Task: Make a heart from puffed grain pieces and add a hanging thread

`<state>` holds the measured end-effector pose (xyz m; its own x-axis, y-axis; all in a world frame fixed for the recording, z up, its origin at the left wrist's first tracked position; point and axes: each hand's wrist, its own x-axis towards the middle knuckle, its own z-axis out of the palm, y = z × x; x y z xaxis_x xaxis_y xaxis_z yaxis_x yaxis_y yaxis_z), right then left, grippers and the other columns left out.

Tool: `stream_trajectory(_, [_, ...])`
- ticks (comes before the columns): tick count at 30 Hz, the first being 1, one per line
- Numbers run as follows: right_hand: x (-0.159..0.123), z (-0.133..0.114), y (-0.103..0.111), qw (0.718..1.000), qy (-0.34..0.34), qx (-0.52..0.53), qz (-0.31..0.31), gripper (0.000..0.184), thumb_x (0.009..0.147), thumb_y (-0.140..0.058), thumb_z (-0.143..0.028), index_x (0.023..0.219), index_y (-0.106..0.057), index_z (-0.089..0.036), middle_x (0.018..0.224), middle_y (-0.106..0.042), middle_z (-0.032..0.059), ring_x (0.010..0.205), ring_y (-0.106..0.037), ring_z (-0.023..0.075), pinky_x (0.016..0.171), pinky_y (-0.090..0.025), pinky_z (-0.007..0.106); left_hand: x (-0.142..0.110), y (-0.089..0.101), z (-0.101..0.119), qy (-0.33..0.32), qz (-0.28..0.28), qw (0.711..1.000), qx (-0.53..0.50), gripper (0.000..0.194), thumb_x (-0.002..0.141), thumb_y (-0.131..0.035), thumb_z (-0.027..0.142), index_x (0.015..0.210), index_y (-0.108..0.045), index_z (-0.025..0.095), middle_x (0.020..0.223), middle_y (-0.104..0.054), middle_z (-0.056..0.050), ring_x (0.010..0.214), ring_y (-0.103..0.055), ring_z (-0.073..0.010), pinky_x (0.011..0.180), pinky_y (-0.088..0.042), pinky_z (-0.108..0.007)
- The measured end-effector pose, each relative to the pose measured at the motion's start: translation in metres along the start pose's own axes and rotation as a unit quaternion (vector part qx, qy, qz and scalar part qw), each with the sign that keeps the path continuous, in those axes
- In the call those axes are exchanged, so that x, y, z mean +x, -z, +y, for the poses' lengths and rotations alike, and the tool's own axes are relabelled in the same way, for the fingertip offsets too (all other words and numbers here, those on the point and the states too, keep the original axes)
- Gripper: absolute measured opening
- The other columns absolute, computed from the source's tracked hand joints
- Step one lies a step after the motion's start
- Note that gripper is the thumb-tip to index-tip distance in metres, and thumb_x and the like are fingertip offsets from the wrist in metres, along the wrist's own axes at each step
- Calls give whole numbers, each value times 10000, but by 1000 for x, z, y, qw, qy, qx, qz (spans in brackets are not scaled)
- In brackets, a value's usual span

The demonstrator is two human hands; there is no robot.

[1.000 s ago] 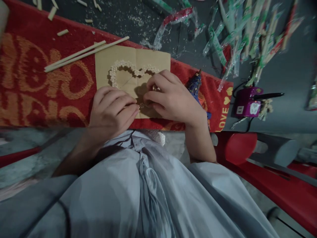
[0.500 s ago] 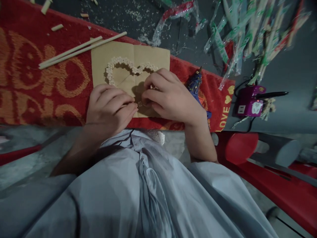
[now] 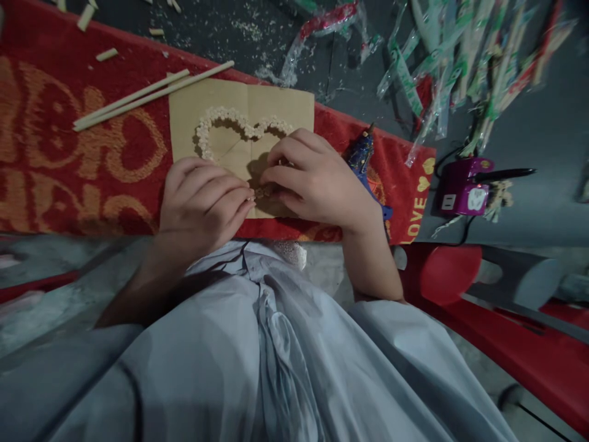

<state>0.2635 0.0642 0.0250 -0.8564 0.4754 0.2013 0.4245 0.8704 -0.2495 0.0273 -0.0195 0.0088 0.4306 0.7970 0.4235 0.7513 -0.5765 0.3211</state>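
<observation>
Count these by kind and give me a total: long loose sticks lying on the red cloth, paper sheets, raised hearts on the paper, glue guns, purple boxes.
Long, pale wooden sticks: 2
Creased tan paper sheet: 1
Raised heart outline of small pale pieces, partly hidden: 1
Blue plastic glue gun: 1
Glossy purple box: 1
Total: 6

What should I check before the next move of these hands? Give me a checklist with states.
1. Left hand at the heart's lower part: ok.
2. Right hand at the heart's right side: ok.
3. Whole outline in view: not ok, the hands cover parts of it.
4. Small pieces firmly held in either grip: cannot tell, fingers hide them.
5. Long sticks away from the heart: ok, though they overlap the paper's upper left corner.
6. Glue gun out of both hands: ok, lying beyond the right one.
</observation>
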Motion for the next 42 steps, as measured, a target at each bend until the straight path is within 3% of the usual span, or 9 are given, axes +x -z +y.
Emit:
stream_trajectory(11, [4, -2, 3, 1000, -20, 15, -18, 299, 1109, -444, -211, 1042, -736, -205, 1134, -673, 64, 1130, -644, 249, 933, -561, 465, -2, -2, -1, 45, -14, 998, -38, 85, 1010, -643, 259, 1013, -676, 338, 1072, -788, 50, 1063, -727, -230, 1077, -544, -551])
stream_trajectory(20, [8, -3, 6, 990, -78, 101, -54, 156, 1052, -566, -227, 948, -681, -249, 1169, -699, 79, 1166, -602, 263, 1040, -533, 511, -1, 0, 1, 18, -14, 1000, 2, 152, 1014, -624, 230, 982, -709, 353, 1077, -788, 30, 1061, -707, -244, 1033, -541, -571])
stream_trajectory(38, [10, -1, 6, 992, -69, 93, -48, 187, 1068, -543, -263, 936, -675, -255, 1122, -692, 61, 1126, -600, 247, 1024, -547, 486, -1, 1, 3, 52, -18, 998, -42, 229, 974, -644, 186, 1020, -730, 393, 1089, -800, 30, 1101, -732, -268, 1089, -522, -601])
stream_trajectory(42, [10, -3, 6, 993, -66, 84, -50, 194, 1071, -533, -253, 950, -685, -250, 1117, -685, 59, 1118, -602, 241, 1017, -550, 479, -1, -1, 1, 55, -13, 997, -61, 146, 982, -654, 217, 995, -713, 350, 1062, -804, 29, 1074, -742, -260, 1092, -535, -584])
